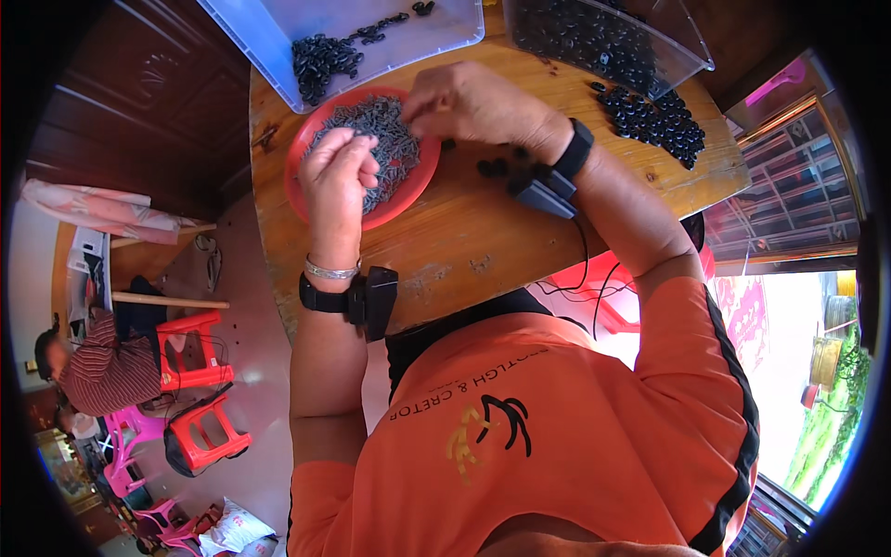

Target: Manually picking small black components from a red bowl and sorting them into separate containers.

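A red bowl [295, 190] full of small grey screws [394, 148] rests on the wooden table. My left hand [342, 167] is over the bowl's near left part, thumb and fingers curled closed; what they pinch, if anything, is too small to name. Across the bowl's right rim reaches my right hand [469, 100], its fingers drawn together and a little blurred, their tips low over the screws. Whatever is between them is hidden. A few black parts [497, 168] lie on the table under my right wrist. Both wrists wear dark strapped devices.
Behind the bowl stands a clear plastic bin [408, 51] with small black oval parts [325, 63]. A second clear bin [603, 56] holds more, with a pile of black parts [657, 125] beside it. A person [111, 367] sits far left near red stools [209, 436].
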### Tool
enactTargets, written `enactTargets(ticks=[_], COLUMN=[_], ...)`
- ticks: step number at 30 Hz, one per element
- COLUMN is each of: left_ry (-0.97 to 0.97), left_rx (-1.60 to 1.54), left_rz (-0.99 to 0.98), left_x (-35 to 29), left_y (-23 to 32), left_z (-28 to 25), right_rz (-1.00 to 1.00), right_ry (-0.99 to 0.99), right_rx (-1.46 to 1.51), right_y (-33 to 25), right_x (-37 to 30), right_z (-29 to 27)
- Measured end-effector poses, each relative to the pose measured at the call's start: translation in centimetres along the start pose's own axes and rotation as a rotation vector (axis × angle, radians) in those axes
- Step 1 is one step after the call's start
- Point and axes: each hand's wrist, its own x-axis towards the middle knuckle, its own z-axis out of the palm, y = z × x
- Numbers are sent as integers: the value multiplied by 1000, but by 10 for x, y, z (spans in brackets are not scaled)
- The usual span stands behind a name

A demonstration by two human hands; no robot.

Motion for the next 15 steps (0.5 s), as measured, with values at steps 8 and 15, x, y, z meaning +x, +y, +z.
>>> enactTargets(ticks=[8,15], left_ry=[187,211], left_rx=[-198,-200], left_rz=[74,70], left_x=[4,2], left_y=[5,10], left_z=[-14,-13], right_rz=[-85,13], right_ry=[-268,-110], right_rx=[-535,-311], right_y=[-25,-14], right_x=[23,19], right_z=[39,37])
